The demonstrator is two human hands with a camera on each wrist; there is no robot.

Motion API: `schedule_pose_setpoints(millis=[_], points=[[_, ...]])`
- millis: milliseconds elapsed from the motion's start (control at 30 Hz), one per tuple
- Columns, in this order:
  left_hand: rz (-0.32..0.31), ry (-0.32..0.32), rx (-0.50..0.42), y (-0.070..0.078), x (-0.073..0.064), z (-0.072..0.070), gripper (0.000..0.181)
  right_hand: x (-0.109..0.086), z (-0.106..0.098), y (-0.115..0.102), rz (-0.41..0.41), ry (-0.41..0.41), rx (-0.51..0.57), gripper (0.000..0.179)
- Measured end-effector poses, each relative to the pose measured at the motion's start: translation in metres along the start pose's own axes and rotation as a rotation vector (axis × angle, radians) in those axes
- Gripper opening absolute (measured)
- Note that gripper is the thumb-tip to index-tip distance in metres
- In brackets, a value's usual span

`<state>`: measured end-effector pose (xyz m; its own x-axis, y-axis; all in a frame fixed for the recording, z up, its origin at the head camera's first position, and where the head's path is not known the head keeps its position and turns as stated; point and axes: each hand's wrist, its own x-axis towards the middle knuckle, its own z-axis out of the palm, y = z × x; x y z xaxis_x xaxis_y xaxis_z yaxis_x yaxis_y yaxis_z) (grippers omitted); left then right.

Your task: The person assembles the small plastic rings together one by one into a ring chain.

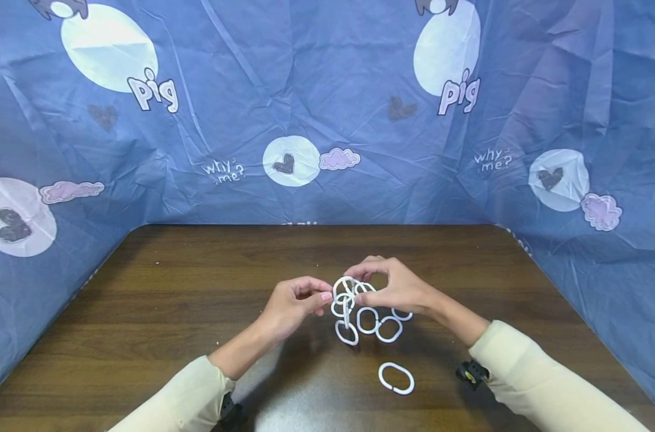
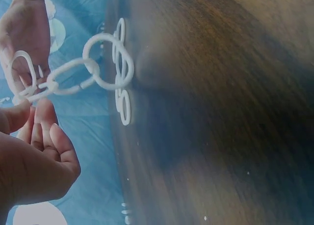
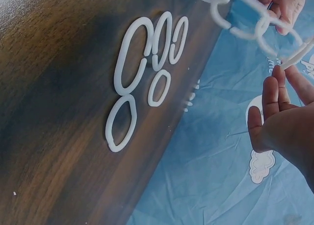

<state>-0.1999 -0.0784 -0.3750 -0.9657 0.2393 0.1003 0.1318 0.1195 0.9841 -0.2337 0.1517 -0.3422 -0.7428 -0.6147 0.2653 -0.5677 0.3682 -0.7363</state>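
Observation:
White oval plastic links hang hooked together as a short chain (image 2: 91, 65) between the two hands, above the table. My left hand (image 1: 291, 307) pinches one link between thumb and fingertips at the chain's upper end. On the other side, my right hand (image 1: 396, 289) pinches another white link (image 3: 298, 54) between thumb and fingers. The two held links meet or overlap near the fingertips; whether they are hooked together I cannot tell. The chain's lowest link (image 1: 338, 332) hangs close to the tabletop.
Several loose white links (image 3: 118, 78) lie on the brown wooden table (image 1: 198, 288) below and beside the right hand. One link (image 1: 382, 375) lies apart, nearer the front. A blue printed cloth (image 1: 327, 108) stands around the table's back and sides.

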Motion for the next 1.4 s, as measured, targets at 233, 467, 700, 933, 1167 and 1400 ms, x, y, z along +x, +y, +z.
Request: schedule_pose_setpoints(millis=[233,467,700,933,1167,1400], points=[[0.018,0.027,-0.02,0.0005,0.0015,-0.0002,0.019,0.0002,0.0003,-0.0001,-0.011,-0.002,-0.002,0.038],[0.014,0.078,-0.036,0.0035,0.0013,0.0012,0.019,-0.0002,0.0016,0.0003,-0.001,-0.007,-0.003,0.037],[0.048,0.073,-0.022,0.0036,0.0017,0.0024,0.02,-0.0002,0.0023,-0.0008,0.022,-0.016,0.004,0.037],[0.087,0.068,-0.022,0.004,0.0018,0.0032,0.022,0.0008,0.003,-0.0023,0.027,-0.024,0.018,0.038],[0.12,0.056,-0.017,0.0039,0.0037,0.006,0.022,0.0008,0.0054,-0.003,0.024,-0.045,0.026,0.036],[0.132,0.059,-0.002,0.0053,0.0038,0.009,0.02,0.0018,0.009,-0.0036,0.028,-0.075,0.041,0.038]])
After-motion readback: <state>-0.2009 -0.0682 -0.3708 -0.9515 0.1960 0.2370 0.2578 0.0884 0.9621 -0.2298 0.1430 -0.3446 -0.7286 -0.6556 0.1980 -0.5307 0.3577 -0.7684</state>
